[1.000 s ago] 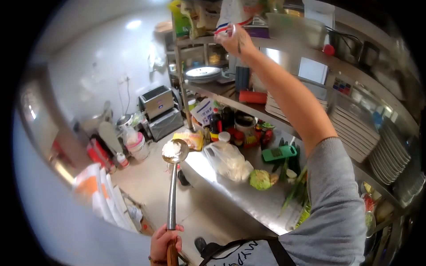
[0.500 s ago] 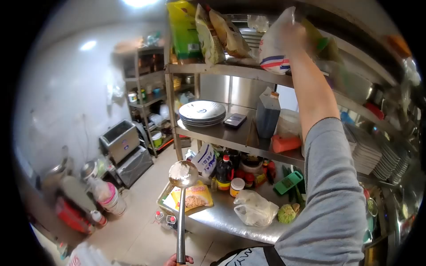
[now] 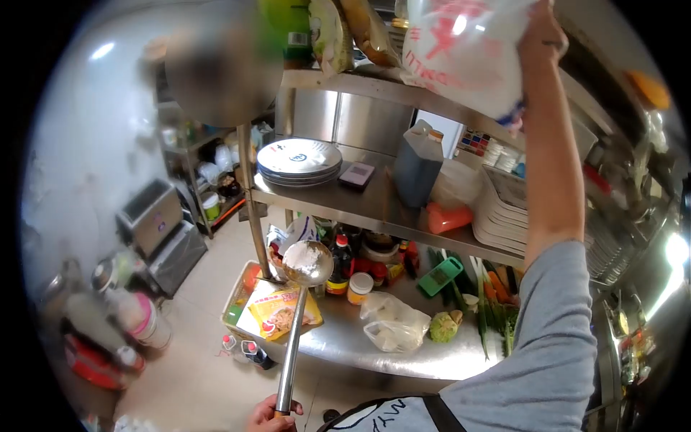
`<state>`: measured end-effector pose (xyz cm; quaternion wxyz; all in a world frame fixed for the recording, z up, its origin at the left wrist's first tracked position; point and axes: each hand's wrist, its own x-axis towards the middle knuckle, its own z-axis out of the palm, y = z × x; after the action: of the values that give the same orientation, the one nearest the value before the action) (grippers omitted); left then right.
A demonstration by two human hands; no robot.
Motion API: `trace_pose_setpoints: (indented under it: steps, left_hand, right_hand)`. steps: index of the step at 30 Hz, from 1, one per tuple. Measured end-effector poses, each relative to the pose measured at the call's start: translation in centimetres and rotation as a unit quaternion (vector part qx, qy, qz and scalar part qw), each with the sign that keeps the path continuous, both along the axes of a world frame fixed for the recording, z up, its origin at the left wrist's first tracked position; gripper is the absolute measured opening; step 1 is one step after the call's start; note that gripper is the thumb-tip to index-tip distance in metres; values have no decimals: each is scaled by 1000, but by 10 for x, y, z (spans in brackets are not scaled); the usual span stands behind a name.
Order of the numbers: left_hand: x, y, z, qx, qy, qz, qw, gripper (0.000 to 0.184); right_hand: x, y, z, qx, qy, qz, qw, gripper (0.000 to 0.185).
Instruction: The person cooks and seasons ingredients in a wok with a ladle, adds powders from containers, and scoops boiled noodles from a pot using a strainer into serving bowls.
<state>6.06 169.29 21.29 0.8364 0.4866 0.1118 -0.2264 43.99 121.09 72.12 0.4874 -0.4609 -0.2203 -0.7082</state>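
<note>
At the bottom of the head view, my left hand [image 3: 271,415] is closed round the handle of a metal ladle [image 3: 292,353]. White powder [image 3: 305,258] lies in the ladle's bowl, which is held out over the lower counter. Up at the top right, my right hand [image 3: 543,37] grips a plump white plastic bag [image 3: 468,54] with red lettering by its right side. The bag hangs in front of the top shelf's edge. Left of it on that shelf stand several food packets [image 3: 367,29] and a green bag [image 3: 295,32].
Stacked plates [image 3: 299,160], a phone [image 3: 356,175] and a dark jug [image 3: 417,169] occupy the middle shelf. The steel counter [image 3: 403,363] below holds a yellow packet [image 3: 284,313], bottles, a tied plastic bag [image 3: 394,322], a green grater [image 3: 440,276] and vegetables. A blurred dark shape [image 3: 223,65] covers the upper left.
The white bag has come forward off the top shelf in my right hand and now shows its red lettering. My left hand still holds the ladle with powder. The view has shifted to the right.
</note>
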Motion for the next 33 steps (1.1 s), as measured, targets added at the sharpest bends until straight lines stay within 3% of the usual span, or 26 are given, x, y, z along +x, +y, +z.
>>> trace_pose_setpoints:
  steps: [1,2,4,7,13,17,22,25,26,28,29,31,33]
  left_hand:
    - [4,2,-4,-8,1,-11,1000,28]
    - [7,7,-9,-15,4,-23,1000,26]
    - [28,10,-20,1,-35,-85,996,28]
    - [20,11,-24,-5,-33,-132,991,25]
    - [-9,-18,-28,-20,-15,-182,983,31]
    - [-7,-64,-29,16,17,-246,969,30]
    - [-1,-142,-50,51,49,-313,947,26]
    - [-6,-190,-71,75,-7,-347,935,25]
    - [-7,-206,-81,76,-14,-344,936,25]
    - [-9,-239,-100,87,-44,-338,936,25]
    - [-10,-240,-114,95,-69,-333,936,26]
    - [-9,-270,-128,120,-155,-355,914,26]
    - [-4,-283,-126,98,-26,-380,919,25]
  right_hand:
    - [-26,-12,-7,-16,-15,143,989,38]
    - [-71,-24,-19,-17,147,-40,988,56]
    - [-131,-41,-58,-47,171,-38,983,50]
    - [-190,-44,-165,-60,207,99,971,42]
    - [-297,-52,-387,37,336,266,903,28]
    - [-324,-80,-494,113,404,317,851,22]
    - [-343,-110,-552,139,504,279,805,28]
    - [-365,-176,-600,139,551,349,745,27]
    - [-370,-188,-615,164,555,304,757,25]
    - [-376,-232,-649,95,522,392,752,25]
    - [-380,-228,-665,138,598,262,745,28]
    - [-388,-258,-682,140,614,264,730,30]
    - [-392,-271,-698,154,640,218,720,32]
